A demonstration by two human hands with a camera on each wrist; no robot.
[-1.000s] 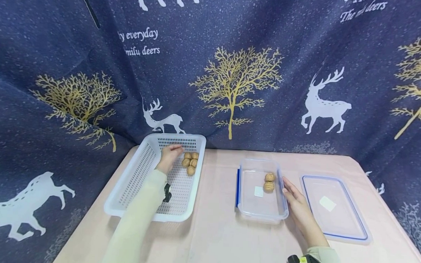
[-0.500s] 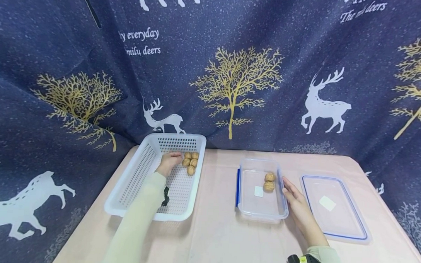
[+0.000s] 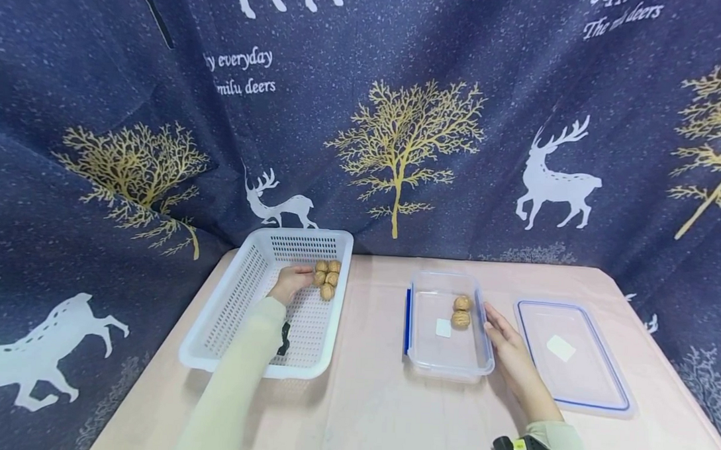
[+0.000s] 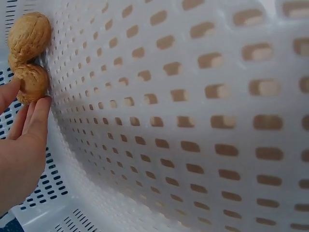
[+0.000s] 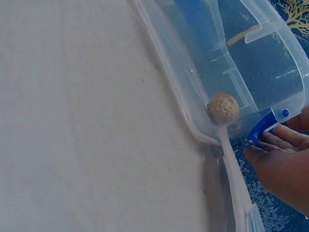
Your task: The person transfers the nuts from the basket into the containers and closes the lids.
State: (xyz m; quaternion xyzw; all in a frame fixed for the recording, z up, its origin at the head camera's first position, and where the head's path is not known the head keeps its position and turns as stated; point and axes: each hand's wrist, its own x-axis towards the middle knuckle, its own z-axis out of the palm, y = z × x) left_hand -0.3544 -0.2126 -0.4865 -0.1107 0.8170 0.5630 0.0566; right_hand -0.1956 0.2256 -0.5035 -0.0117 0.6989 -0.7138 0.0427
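Note:
In the head view, my left hand (image 3: 291,284) reaches into a white perforated basket (image 3: 214,312), beside a small cluster of walnuts (image 3: 327,291). The left wrist view has its thumb and fingers on either side of one walnut (image 4: 33,83), pinching it; another walnut (image 4: 30,36) lies against it. On the right, my right hand (image 3: 513,356) rests along the right side of a clear plastic food box (image 3: 451,370), fingers fairly straight. Two walnuts (image 3: 461,311) sit inside that box. Close up, the right fingers touch its blue side latch (image 5: 263,128).
A clear lid (image 3: 594,365) with a blue seal lies flat to the right of the box. Pink cloth (image 3: 368,358) covers the table between basket and box. Behind hangs a dark blue printed curtain (image 3: 497,71).
My left hand has come down and toward me within the basket, its fingertips now at the nearest left walnut. The right hand and the box have stayed put.

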